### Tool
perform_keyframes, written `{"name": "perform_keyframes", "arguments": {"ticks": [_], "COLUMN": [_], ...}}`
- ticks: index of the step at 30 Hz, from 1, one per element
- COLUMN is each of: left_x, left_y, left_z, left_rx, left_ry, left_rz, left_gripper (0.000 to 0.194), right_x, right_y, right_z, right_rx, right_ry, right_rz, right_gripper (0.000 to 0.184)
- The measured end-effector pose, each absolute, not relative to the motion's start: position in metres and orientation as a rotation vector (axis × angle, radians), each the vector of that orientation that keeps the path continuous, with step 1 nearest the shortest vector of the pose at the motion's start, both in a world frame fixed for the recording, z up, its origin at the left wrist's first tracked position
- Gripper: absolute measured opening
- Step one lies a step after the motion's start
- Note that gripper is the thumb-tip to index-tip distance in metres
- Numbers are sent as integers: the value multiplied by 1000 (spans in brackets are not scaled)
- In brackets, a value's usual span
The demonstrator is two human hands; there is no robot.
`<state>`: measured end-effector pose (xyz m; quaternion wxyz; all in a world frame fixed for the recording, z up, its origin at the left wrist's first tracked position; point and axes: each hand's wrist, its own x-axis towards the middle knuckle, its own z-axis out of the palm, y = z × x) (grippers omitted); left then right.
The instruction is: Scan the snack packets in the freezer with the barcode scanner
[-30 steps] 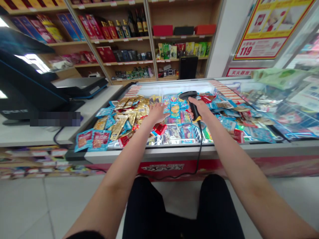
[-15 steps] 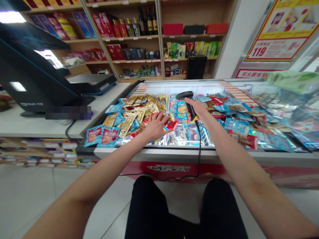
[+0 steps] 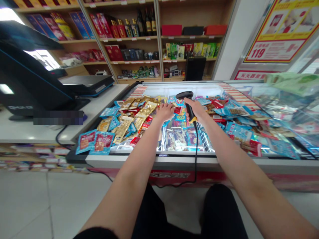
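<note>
My right hand [image 3: 196, 109] is wrapped round the handle of a black and yellow barcode scanner [image 3: 184, 96], its head tilted to the left over the glass-topped freezer [image 3: 164, 84]. A black cable hangs from the handle. Just left of the scanner, my left hand [image 3: 164, 112] has its fingers closed on a small red snack packet [image 3: 177, 110], which sticks out at the fingertips. Beside that hand lies a pile of gold snack packets [image 3: 146, 111], mixed with red and blue ones. Blue and brown packets [image 3: 238, 127] are heaped right of my right hand.
On the counter at left stand a black checkout screen [image 3: 32, 76] and a flat scale [image 3: 87, 83]. Two blue-and-red packets [image 3: 102, 142] lie at the freezer's front left corner. Stocked shelves [image 3: 129, 38] rise behind. A light green bag [image 3: 291, 83] sits at right.
My left hand has moved right and away from me, from over the pile toward the scanner, and the red packet has shifted with it. The scanner stays in nearly the same place.
</note>
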<state>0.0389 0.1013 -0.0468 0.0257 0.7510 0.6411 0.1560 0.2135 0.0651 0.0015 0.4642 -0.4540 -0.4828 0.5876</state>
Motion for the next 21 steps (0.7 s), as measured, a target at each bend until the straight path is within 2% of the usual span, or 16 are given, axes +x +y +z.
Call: {"name": "perform_keyframes", "arguments": {"ticks": [9, 17, 21], "left_x": [22, 31, 42], "left_y": [115, 115, 112], "left_z": [-41, -43, -41], "left_rx": [2280, 2380, 2410], "left_ry": [2070, 1895, 1945], "left_rz": [427, 509, 520], "left_gripper": [46, 29, 36], "right_x": [215, 217, 217], "right_y": [68, 70, 69], "right_z": [-3, -4, -2], "right_rx": [-1096, -1072, -1076], "right_ry": [-1200, -1199, -1175], "right_rz": [1438, 1448, 1432], "right_gripper": [31, 29, 30]}}
